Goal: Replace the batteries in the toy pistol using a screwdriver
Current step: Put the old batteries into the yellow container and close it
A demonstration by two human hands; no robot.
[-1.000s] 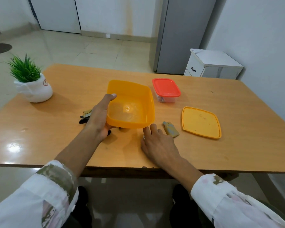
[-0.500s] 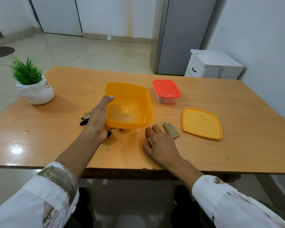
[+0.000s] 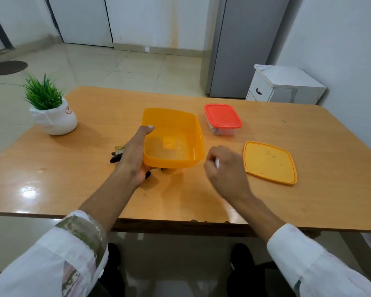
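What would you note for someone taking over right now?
Left hand grips the near-left wall of the open orange tub, which looks empty.
Right hand is closed round a small pale item; what it is cannot be told.
A dark and gold piece, perhaps the toy pistol, lies behind the left hand, mostly hidden.
Tub lid lies to the right; red-lidded box is shut.
No screwdriver in view. Battery swap not visibly started.

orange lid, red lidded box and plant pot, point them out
orange lid (image 3: 270,162), head view, middle of its flat top
red lidded box (image 3: 222,115), head view, centre of its red lid
plant pot (image 3: 58,121), head view, white front
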